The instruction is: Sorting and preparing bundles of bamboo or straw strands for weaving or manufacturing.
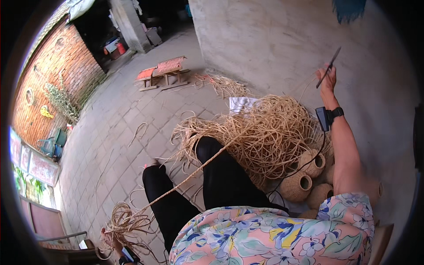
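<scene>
My right hand (327, 79) is raised at the upper right with its fingers closed round a thin, dark, blade-like tool (335, 56); its exact kind is unclear. A pale strand hangs from beside this hand towards a large tangled heap of straw cord (282, 132). At the lower left, my left hand (107, 238) grips a looped bundle of straw cord (126, 221), which partly hides the fingers. From that bundle a twisted straw rope (190, 175) stretches taut across my knees, up over the heap towards the right.
Round woven straw pots (296, 186) lie beside my right thigh, against the plastered wall (265, 39). A black cable (304, 165) runs from my right wrist past them. Low wooden stools (170, 66) with reddish tops stand ahead on the paved floor (119, 145), where loose strands lie scattered.
</scene>
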A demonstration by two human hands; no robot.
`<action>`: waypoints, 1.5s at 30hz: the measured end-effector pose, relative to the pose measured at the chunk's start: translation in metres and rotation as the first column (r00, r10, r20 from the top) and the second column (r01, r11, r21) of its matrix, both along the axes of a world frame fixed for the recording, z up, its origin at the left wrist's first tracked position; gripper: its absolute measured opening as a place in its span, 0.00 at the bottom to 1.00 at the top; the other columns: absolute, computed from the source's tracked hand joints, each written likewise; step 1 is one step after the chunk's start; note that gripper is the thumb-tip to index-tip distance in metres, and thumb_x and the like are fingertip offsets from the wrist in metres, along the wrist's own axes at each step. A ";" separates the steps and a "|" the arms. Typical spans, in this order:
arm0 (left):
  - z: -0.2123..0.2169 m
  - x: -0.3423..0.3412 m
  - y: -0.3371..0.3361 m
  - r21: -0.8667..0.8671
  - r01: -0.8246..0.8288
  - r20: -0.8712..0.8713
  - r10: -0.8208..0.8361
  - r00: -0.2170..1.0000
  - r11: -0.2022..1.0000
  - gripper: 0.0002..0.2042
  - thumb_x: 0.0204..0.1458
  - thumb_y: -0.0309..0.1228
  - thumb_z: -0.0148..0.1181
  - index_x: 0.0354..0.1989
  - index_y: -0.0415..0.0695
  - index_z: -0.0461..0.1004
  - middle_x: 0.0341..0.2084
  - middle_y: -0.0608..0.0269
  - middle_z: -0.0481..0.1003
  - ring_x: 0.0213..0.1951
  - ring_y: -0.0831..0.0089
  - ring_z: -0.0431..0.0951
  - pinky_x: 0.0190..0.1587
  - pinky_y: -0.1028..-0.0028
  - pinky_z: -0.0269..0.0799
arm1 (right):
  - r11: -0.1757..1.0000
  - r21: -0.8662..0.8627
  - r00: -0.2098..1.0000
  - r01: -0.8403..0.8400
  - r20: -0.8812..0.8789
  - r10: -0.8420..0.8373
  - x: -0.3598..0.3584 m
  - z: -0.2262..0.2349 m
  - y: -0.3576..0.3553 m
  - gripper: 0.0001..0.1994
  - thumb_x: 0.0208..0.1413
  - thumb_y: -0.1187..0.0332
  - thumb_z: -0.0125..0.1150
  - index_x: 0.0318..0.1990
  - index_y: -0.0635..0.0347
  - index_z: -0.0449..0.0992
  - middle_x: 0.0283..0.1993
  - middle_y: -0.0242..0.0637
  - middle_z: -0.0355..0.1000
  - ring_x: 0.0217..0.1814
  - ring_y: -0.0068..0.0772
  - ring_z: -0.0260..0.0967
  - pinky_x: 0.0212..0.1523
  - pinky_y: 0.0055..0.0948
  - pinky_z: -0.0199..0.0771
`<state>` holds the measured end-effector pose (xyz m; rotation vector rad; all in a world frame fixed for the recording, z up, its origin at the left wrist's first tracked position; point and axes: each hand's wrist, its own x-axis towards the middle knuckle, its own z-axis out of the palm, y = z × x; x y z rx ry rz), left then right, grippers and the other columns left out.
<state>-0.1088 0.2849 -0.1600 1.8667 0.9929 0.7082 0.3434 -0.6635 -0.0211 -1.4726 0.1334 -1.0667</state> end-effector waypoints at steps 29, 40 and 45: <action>0.049 0.088 -0.104 -0.025 0.204 0.144 -0.198 0.970 0.979 0.12 0.57 0.35 0.49 0.41 0.40 0.71 0.16 0.73 0.63 0.17 0.85 0.59 0.18 0.81 0.54 | -0.118 -0.339 0.156 -0.933 -0.680 0.717 -0.154 -0.105 0.424 0.19 0.46 0.68 0.63 0.47 0.54 0.65 0.36 0.43 0.71 0.39 0.49 0.72 0.38 0.39 0.69; 0.040 0.087 -0.080 0.121 0.071 0.029 -0.075 0.997 0.990 0.06 0.54 0.31 0.54 0.35 0.43 0.74 0.20 0.71 0.69 0.22 0.82 0.67 0.22 0.78 0.63 | -0.273 0.437 -0.476 -0.857 -0.467 0.745 -0.164 -0.112 0.438 0.16 0.47 0.71 0.62 0.44 0.57 0.67 0.28 0.29 0.67 0.26 0.20 0.66 0.27 0.23 0.70; 0.038 0.102 -0.126 0.631 0.239 -0.436 0.083 0.896 0.738 0.05 0.48 0.30 0.53 0.31 0.51 0.76 0.29 0.55 0.76 0.30 0.53 0.76 0.30 0.58 0.69 | 0.273 -0.005 0.246 -0.962 -0.448 0.859 -0.095 -0.067 0.332 0.17 0.48 0.76 0.59 0.47 0.55 0.68 0.29 0.25 0.67 0.25 0.15 0.62 0.26 0.15 0.68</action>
